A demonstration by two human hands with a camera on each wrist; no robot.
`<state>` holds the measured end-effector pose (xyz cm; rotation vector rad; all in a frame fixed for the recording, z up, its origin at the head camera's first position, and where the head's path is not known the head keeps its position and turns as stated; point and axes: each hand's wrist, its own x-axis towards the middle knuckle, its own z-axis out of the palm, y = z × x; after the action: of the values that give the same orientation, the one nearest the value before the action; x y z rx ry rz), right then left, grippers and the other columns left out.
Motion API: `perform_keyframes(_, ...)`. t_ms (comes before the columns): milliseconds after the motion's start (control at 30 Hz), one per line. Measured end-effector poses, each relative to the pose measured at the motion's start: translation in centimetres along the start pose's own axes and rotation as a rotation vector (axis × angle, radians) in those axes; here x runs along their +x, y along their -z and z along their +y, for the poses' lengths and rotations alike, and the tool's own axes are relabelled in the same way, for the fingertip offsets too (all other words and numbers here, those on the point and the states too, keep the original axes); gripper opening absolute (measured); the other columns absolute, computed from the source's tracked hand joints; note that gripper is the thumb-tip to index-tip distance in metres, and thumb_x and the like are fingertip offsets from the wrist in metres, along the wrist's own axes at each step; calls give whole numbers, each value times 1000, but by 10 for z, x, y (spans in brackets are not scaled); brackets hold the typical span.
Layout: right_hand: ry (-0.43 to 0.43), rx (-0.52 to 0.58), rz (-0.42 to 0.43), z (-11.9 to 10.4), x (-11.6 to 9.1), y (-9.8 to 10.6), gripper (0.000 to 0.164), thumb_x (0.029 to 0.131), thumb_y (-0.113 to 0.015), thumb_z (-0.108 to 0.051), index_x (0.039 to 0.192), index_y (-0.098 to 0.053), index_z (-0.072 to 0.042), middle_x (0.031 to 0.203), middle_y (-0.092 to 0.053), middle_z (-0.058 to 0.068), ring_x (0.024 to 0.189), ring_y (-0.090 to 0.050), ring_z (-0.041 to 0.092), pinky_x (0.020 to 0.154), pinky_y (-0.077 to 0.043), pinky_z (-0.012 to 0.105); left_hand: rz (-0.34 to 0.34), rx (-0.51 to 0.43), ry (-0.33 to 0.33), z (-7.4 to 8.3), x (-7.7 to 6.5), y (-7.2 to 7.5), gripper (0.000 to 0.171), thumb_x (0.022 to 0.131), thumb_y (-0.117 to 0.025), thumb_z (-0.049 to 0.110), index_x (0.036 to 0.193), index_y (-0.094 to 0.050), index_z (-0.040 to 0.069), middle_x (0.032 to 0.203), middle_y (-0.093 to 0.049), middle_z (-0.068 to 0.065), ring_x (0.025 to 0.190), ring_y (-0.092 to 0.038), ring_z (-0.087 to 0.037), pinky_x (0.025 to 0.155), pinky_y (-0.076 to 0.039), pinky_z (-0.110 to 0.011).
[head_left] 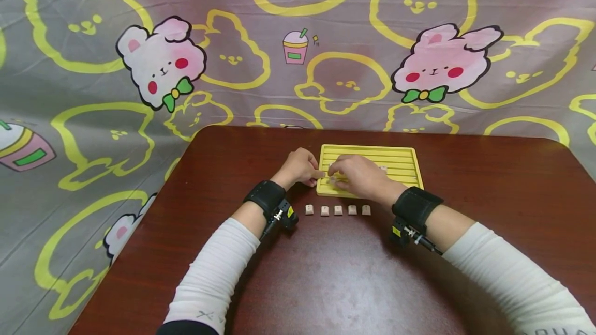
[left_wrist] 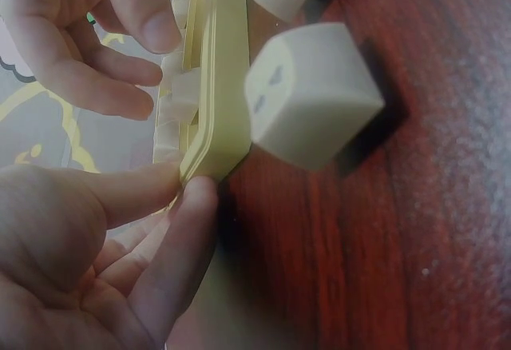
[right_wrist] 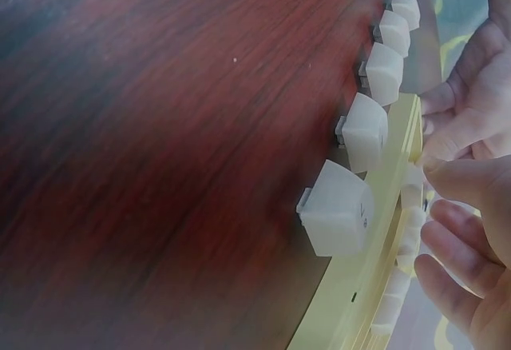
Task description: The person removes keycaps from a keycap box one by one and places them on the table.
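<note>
White sleeves [head_left: 216, 265] lay nearest; left hand [head_left: 300, 166] pinched yellow tray [head_left: 396, 153]; right hand [head_left: 360, 174] over it, grip untellable. Seemingly part done: several keycaps [left_wrist: 185, 96] inside, five loose keycaps [head_left: 338, 210] outside

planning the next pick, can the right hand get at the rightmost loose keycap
Likely yes: the right hand is over the yellow tray, just beyond that keycap; nothing covers the keycap.

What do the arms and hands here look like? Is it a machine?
No, the left hand and right hand are a person's, ungloved. The left sleeve and right sleeve are white with darker markings; black fabric shows below the left one. The left strap and right strap are black, each carrying a small dark device with a yellow patch.
</note>
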<state>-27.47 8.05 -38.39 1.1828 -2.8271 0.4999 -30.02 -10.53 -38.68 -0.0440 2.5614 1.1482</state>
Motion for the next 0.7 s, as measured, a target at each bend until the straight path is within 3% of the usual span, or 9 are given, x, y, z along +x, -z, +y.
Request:
perform_keyframes(300,-19,4,-12,-1,4,-2,20,89,-75,-17,109,-75,-12,108,-71,5,102,-68,21,88,-59,38,-2,6,12,1,1,0,17,86,-76,8,95,-68,-3,82,-68,-13,52,-65,-13,55,-62,-27)
perform_keyframes(700,-22,-11,-25,-1,7,-6,21,88,-76,-17,108,-75,-12,107,-72,4,96,-68,19,81,-59,35,-2,-1,20,2,1,-1,17,87,-76,8,96,-68,-3,82,-68,-13,52,-65,-13,56,-62,-27)
